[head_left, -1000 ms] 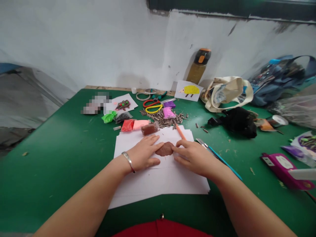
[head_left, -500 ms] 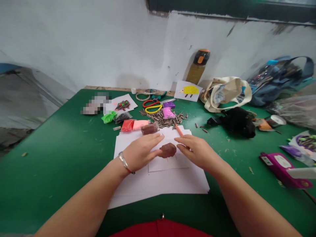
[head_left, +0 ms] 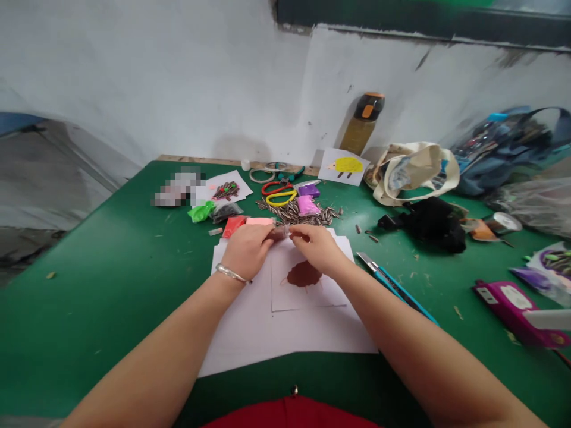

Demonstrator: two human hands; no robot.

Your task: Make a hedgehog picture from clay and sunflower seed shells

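Observation:
Both hands meet at a clear packet of brown clay (head_left: 279,232) at the far edge of the white paper stack (head_left: 241,339). My left hand (head_left: 246,246) has its fingers round the packet's left part. My right hand (head_left: 316,246) pinches the packet's right end. Nearer to me, a flattened brown clay shape (head_left: 304,274) lies on a smaller paper sheet (head_left: 285,300), with thin drawn lines around it. The red packet (head_left: 233,226) and the pink packet (head_left: 260,221) are just beyond my left hand.
Sunflower seeds (head_left: 289,213), scissors (head_left: 281,198) and a purple packet (head_left: 308,190) lie behind the papers. A blue cutter (head_left: 397,285) is beside my right forearm. Farther right are a black cloth (head_left: 435,226), a cream bag (head_left: 413,175) and a magenta device (head_left: 506,309). A bottle (head_left: 362,123) stands by the wall.
Both hands have moved away from the brown shape to the brown clay packet and taken hold of it. The blue cutter now shows beside my right forearm.

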